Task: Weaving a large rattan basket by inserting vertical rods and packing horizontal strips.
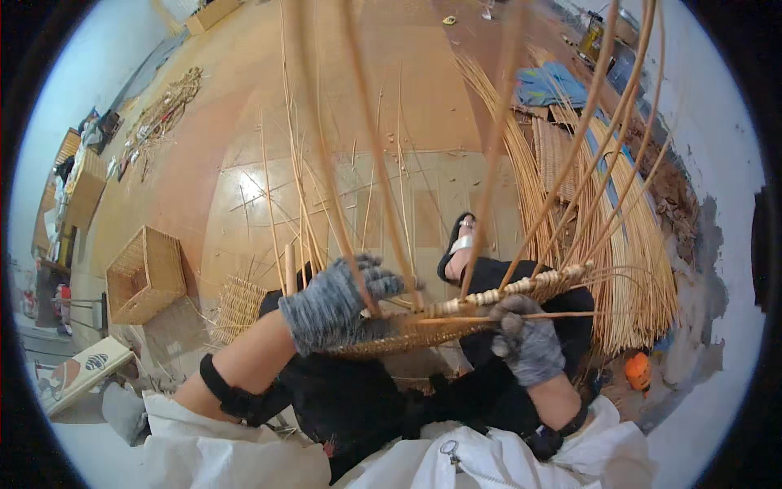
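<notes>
A partly woven rattan piece (456, 338) lies across my lap, with tall upright rods (497, 163) rising from its edge. My left hand (342, 301), in a grey knitted glove, grips that edge among the rods, its fingertips slightly blurred. My right hand (521, 338), gloved alike, has fingers curled on a thin horizontal rattan strand (562, 314) just under a pale, bumpy band (513, 287) along the top of the weave. A sandaled foot (461, 254) shows beyond the work.
A woven basket (142, 277) sits at left, near a smaller woven piece (240, 310). Long rattan bundles (631, 269) and a blue cloth (550, 81) lie at right, with an orange object (637, 373) lower down. Boxes (85, 191) line the left wall; loose sticks litter the floor (423, 98).
</notes>
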`<state>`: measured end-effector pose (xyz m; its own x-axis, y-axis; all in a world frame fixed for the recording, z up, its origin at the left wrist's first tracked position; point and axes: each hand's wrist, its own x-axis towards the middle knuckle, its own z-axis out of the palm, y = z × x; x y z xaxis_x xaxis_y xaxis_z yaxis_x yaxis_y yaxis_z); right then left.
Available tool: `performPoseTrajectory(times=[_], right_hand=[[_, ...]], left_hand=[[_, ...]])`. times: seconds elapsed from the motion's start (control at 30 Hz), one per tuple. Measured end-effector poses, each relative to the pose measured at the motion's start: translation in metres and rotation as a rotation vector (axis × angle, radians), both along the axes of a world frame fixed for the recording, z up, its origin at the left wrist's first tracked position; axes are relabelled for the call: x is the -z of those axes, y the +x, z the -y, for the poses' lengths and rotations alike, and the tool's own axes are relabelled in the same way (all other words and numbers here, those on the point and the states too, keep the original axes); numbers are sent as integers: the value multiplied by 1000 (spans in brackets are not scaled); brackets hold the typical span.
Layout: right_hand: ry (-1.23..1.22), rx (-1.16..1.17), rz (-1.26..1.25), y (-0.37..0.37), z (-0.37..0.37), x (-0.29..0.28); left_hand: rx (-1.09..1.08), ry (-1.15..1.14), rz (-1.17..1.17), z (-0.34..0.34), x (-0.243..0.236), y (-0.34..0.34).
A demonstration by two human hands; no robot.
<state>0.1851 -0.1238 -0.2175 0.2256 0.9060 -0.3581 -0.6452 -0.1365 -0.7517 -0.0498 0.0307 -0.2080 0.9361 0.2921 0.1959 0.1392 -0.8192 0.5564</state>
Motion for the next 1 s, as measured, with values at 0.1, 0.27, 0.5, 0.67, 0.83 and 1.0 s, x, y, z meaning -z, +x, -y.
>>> performPoseTrajectory(times=[0.1,0.27,0.5,0.67,0.83,1.0], right_hand=[[18,-75,157,23,12,7],[113,59,251,12,8,10],[130,-156,339,-1,28,-14],[762,-425,1741,-4,20,-56],[901,-306,2202,-21,-72,-78],[-352,-526,2097,-60,-104,-38]], left_hand=[[-225,-137,-87,31,-6,6],[-555,-63,-28,56,-15,24],[-651,-177,16,53,-7,17],[-754,-76,-180,57,-24,32],[-661,-8,2,57,8,27],[-468,-92,-306,31,-1,26]])
